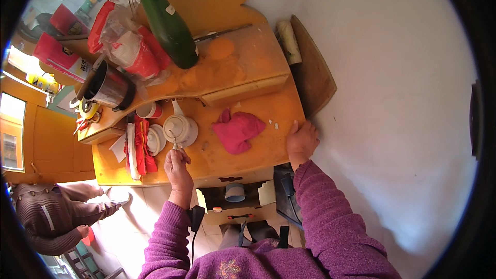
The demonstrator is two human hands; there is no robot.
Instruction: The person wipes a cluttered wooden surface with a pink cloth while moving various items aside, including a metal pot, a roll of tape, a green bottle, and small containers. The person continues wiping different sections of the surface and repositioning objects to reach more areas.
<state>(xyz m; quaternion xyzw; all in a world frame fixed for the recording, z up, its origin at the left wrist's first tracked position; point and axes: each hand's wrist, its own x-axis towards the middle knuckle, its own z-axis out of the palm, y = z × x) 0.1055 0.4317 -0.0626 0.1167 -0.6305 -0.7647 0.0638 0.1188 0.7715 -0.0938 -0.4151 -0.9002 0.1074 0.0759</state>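
A white lidded teapot [186, 131] stands on the orange wooden table [228, 166], its spout pointing away from me. My left hand [178, 168] pinches it at the near side, where its handle seems to be; the fingers partly hide that spot. A thin cord runs from the lid knob towards my fingers. To the right of the pot lies a crumpled pink cloth [238, 130], with small white scraps [273, 124] beyond it. At the table's right edge rests my right hand [303, 139], thumb apart, holding nothing visible.
A raised shelf holds a green bottle [170, 23], bagged paper cups [135, 54] and a metal pot [110, 85]. Left of the teapot are a white lid [155, 139] and red packets [143, 147]. An open box [236, 215] stands below; another person [54, 213] is at left.
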